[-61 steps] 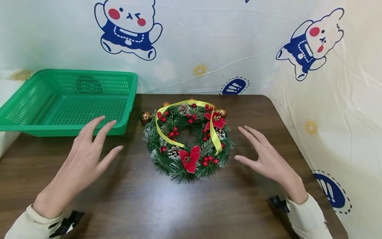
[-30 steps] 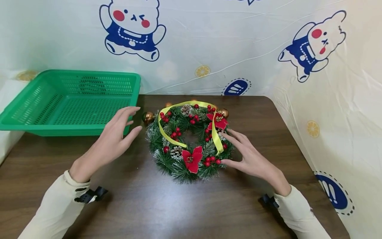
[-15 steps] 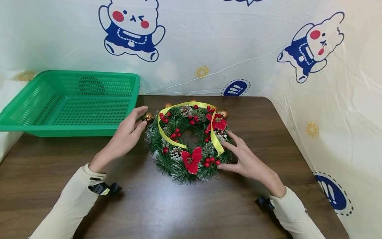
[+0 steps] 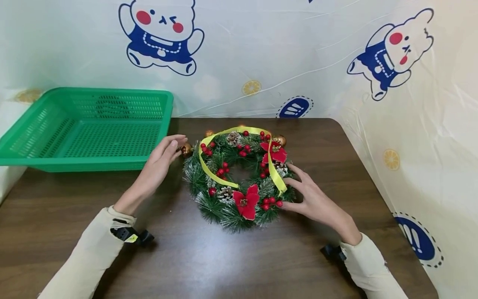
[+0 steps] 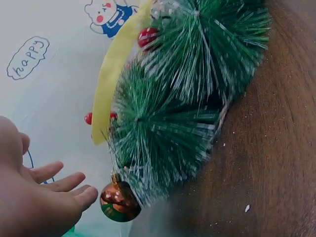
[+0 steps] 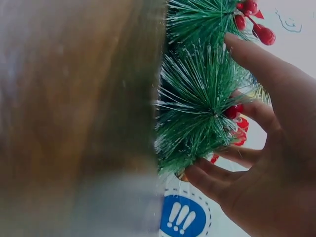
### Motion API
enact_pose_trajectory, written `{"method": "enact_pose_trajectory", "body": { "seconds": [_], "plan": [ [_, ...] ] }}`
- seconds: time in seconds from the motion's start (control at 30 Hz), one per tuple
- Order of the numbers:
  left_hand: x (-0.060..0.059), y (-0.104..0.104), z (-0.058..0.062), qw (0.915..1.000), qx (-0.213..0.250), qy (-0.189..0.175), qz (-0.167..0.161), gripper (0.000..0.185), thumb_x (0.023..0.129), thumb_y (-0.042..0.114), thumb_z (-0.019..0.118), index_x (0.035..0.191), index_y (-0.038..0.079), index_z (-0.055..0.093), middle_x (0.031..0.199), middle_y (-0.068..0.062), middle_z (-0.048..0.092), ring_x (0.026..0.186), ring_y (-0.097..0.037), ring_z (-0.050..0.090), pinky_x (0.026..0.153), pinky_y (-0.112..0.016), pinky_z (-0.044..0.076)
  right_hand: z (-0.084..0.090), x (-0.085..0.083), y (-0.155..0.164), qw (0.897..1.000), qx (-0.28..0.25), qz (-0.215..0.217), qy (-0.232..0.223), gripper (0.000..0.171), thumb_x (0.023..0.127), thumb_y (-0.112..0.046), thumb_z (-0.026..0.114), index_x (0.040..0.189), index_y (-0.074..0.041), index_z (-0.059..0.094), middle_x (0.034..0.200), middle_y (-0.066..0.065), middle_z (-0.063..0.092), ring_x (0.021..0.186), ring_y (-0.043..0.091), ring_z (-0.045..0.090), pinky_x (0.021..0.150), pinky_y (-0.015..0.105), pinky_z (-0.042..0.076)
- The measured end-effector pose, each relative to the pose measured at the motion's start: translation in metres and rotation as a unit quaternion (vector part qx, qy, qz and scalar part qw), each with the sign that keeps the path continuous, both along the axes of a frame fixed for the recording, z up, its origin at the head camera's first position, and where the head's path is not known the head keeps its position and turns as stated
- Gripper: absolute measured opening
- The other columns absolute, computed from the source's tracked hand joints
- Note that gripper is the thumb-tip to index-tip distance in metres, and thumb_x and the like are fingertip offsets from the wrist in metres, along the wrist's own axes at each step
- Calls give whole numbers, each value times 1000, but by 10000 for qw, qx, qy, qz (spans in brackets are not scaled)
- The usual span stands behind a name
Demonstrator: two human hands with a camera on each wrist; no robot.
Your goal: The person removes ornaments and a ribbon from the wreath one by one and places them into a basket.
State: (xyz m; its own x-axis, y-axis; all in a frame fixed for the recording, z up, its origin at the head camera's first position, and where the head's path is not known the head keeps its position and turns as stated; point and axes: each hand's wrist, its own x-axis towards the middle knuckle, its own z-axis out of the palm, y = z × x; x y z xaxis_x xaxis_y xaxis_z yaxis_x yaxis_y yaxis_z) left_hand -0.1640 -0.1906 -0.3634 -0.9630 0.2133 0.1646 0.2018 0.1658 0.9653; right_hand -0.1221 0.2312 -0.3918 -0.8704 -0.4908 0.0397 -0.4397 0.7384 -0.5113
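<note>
At the wreath (image 4: 239, 178) — right-hand fingers (image 4: 298, 176) spread, touching.

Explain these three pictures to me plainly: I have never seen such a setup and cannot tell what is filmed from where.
No machine here: a person works with two bare hands, wearing three cameras. The wide picture comes from the head, looking down at a dark wooden table. The two close-ups come from the wrists, so they look tilted and crowded. On the table lies a Christmas wreath with red berries, pine cones and a yellow ribbon; a green basket stands to the left. The left hand reaches a gold bauble at the wreath's edge; the fingers are straight and not closed round it. The right hand touches the wreath's right side, fingers spread among the needles.
</note>
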Motion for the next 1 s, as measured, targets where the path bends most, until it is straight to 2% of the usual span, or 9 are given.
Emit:
{"method": "enact_pose_trajectory", "body": {
  "seconds": [0.1, 0.23, 0.4, 0.57, 0.77, 0.87, 1.0],
  "plan": [
    [-1, 3, 0, 9996, -214, 122, 151, 54, 110, 37, 28, 146, -2, 39, 151, -17, 41, 145, -30, 32, 120, -50, 20, 2, 0, 7, 10000, -21, -5, -26, 67, 84, -50, 77, 136, -12, 60, 163, 10, 21, 145, 36, 25, 106, 66, 35],
    [-1, 7, -3, 9961, -767, 189, 383, 60, 110, 43, 22, 148, 1, 41, 152, -16, 41, 145, -30, 29, 120, -52, 16, 4, 0, 15, 10000, -30, -37, -74, 64, 84, -47, 78, 135, -11, 60, 163, 8, 21, 145, 36, 26, 106, 66, 35],
    [-2, 10, -15, 9935, -1070, -50, 392, 63, 109, 46, 19, 151, 3, 38, 156, -17, 35, 147, -31, 24, 120, -54, 14, 3, -1, 20, 9999, -78, -34, -137, 60, 85, -41, 79, 134, -10, 61, 162, 10, 22, 144, 37, 27, 106, 67, 35],
    [-4, 10, -27, 9921, -1129, -217, 499, 62, 109, 47, 22, 151, 4, 36, 156, -18, 34, 146, -32, 25, 118, -54, 18, 1, -2, 21, 9997, -141, -5, -200, 61, 85, -41, 79, 135, -11, 60, 162, 10, 23, 144, 37, 27, 105, 68, 34],
    [-6, 8, -32, 9958, -182, -825, 348, 64, 109, 47, 22, 154, 2, 29, 156, -22, 28, 146, -33, 25, 119, -54, 19, 1, -2, 20, 9996, -137, -56, -241, 63, 85, -43, 78, 136, -13, 59, 162, 10, 24, 144, 37, 28, 104, 69, 34],
    [-6, 5, -31, 9933, 239, -1104, 254, 66, 108, 49, 22, 155, 3, 26, 158, -21, 25, 147, -33, 24, 120, -53, 19, 0, -2, 20, 9996, -157, -62, -245, 63, 85, -44, 78, 136, -13, 59, 162, 10, 24, 144, 37, 27, 104, 70, 34],
    [-6, 2, -29, 9885, 558, -1386, 216, 65, 108, 48, 24, 156, 4, 24, 159, -20, 20, 145, -33, 24, 119, -52, 20, 0, -2, 20, 9996, -138, -76, -240, 62, 85, -42, 78, 136, -12, 59, 162, 11, 24, 144, 38, 28, 105, 69, 34]
  ]
}}
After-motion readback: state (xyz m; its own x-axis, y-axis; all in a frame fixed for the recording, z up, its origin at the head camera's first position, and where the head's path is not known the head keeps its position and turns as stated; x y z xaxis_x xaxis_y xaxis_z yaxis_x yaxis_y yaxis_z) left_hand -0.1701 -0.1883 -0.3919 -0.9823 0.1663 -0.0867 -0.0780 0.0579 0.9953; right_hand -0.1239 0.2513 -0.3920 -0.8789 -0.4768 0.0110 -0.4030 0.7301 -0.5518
